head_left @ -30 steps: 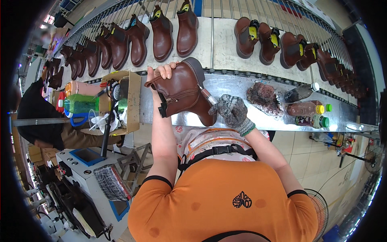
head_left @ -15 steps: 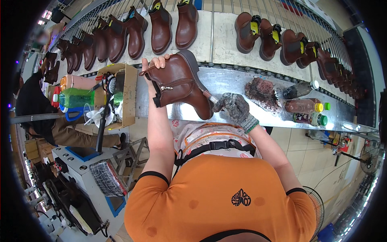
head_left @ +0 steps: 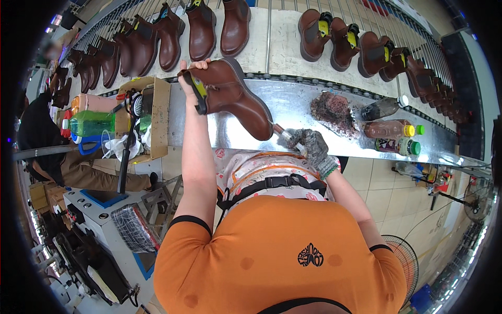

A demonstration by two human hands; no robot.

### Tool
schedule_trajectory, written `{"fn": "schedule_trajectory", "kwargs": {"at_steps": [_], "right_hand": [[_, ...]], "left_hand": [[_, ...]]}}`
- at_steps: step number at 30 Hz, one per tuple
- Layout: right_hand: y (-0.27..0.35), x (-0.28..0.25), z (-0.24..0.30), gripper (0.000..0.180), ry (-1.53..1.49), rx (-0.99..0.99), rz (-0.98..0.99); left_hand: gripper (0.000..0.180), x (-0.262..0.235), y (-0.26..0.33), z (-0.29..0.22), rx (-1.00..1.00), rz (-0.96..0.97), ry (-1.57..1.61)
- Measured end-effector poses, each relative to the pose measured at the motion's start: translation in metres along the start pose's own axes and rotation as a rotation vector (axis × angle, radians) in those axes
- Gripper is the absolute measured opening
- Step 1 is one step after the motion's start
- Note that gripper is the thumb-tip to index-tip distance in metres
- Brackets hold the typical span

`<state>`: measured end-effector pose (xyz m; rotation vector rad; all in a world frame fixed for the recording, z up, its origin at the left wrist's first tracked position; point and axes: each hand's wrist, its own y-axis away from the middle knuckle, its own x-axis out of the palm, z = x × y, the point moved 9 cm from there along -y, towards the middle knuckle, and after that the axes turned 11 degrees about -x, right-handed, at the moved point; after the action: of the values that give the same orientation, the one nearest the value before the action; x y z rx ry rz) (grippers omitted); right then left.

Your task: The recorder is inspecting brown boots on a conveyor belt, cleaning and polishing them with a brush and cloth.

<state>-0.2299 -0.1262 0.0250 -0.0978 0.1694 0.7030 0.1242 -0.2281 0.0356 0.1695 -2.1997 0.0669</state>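
My left hand [head_left: 198, 65] is bare and grips a brown leather ankle boot [head_left: 232, 102] by its upper end. The boot is tilted over the metal bench, its toe pointing down toward me and its dark sole facing right. Yellow lining shows in its opening. In a grey, stained knit glove, my right hand [head_left: 316, 149] is closed on a small brush [head_left: 284, 134] with a pale metal collar. Its brown tip meets the sole edge close to the toe.
A dark reddish, crumbly-looking pad [head_left: 333, 111] lies on the metal bench [head_left: 235, 137]. Bottles [head_left: 388, 129] with coloured caps stand to its right. A cardboard box [head_left: 161, 120] holds tools at left. Rows of boots [head_left: 202, 32] line the conveyor beyond. A person in black [head_left: 43, 125] is at far left.
My left hand has turned the boot, so its opening and yellow lining now show and the side zip has gone from sight. The brush has shifted along the sole edge near the toe.
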Motion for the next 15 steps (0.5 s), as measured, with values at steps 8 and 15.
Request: {"fn": "schedule_trajectory", "kwargs": {"at_steps": [8, 15], "right_hand": [[0.019, -0.01, -0.088, 0.072, -0.825, 0.204, -0.479], [0.031, -0.007, -0.089, 0.075, -0.947, 0.369, -0.68]], "left_hand": [[0.052, -0.009, -0.019, 0.027, 0.183, -0.449, -0.371], [0.066, 0.028, 0.009, -0.006, 0.488, -0.49, -1.404]]}}
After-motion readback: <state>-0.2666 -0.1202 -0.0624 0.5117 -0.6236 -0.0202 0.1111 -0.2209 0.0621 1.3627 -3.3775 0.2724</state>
